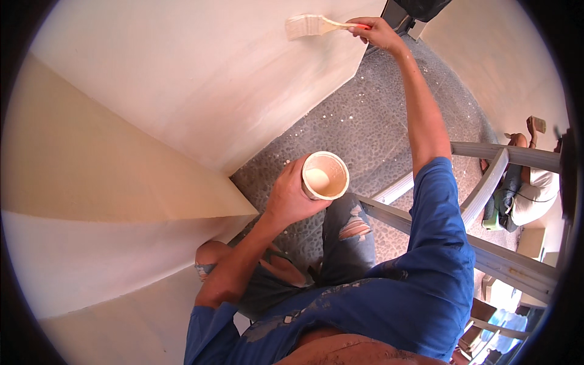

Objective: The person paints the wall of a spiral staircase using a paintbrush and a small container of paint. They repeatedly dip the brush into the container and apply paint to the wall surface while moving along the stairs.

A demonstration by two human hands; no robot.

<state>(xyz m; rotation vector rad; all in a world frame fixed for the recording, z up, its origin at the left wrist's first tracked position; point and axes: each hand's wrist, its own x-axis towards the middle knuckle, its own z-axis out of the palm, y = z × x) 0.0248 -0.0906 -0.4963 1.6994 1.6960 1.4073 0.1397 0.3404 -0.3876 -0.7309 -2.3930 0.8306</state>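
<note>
My right hand (378, 35) is stretched far forward and grips a paintbrush (328, 25) by its red-tipped handle. The wide bristles, coated in pale paint, lie against or very close to the cream wall (201, 67). Near the middle of the view, my left hand (289, 193) is wrapped around a small paint cup (327, 165). Light cream paint shows at the bottom of the cup, and its inner side and rim are smeared with paint. The cup is held above my bent knee, in torn dark jeans.
A metal ladder (486, 182) stands close by my right arm. The speckled stone floor (340, 121) has paint drips on it. A tan wall corner (121, 152) juts out at left. At far right another person (532, 191) crouches, raising a brush (538, 125) to the wall.
</note>
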